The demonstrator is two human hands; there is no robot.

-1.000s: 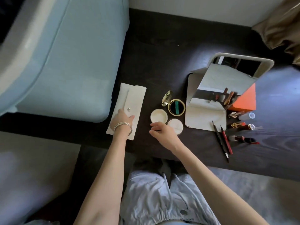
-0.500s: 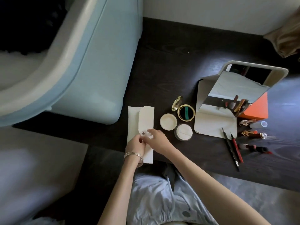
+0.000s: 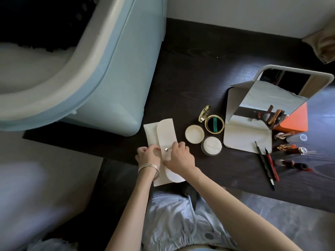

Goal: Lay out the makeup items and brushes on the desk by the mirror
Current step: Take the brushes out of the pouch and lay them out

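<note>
The cream snap-flap pouch lies left of the mirror, at the desk edge. Left hand pinches its side; right hand fingers pinch the flap at the snap. Risk: an abrupt pull could slide the overhanging pouch off the edge.

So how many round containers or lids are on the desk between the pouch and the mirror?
4: a cream lid, a white puff-topped jar, an open gold-rimmed pot, and a gold lid propped on edge behind it. None appear hidden.
</note>
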